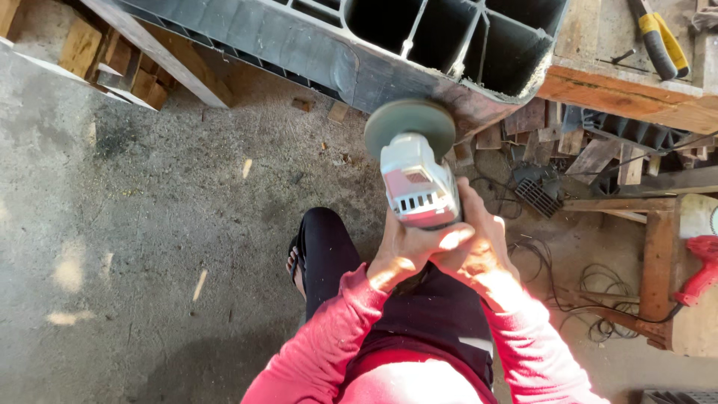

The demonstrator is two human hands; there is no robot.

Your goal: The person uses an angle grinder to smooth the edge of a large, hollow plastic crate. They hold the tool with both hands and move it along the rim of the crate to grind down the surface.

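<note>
Both my hands grip a white and red angle grinder [417,179] with a grey round disc [409,123] at its front. My left hand [404,254] wraps the grinder's body from the left; my right hand [482,243] clasps it from the right and underneath. The disc sits against the lower edge of a large dark grey plastic pallet [329,52] that lies tilted on a wooden bench [628,93]. I wear pink sleeves and dark trousers, and one sandalled foot [297,262] shows on the concrete floor.
Yellow-handled pliers [662,45] lie on the bench top. Wood offcuts and a black grille [535,196] sit under the bench. Black cables [591,292] coil on the floor at right. A red power tool [699,269] rests on a wooden stand. Planks [112,60] lean at far left.
</note>
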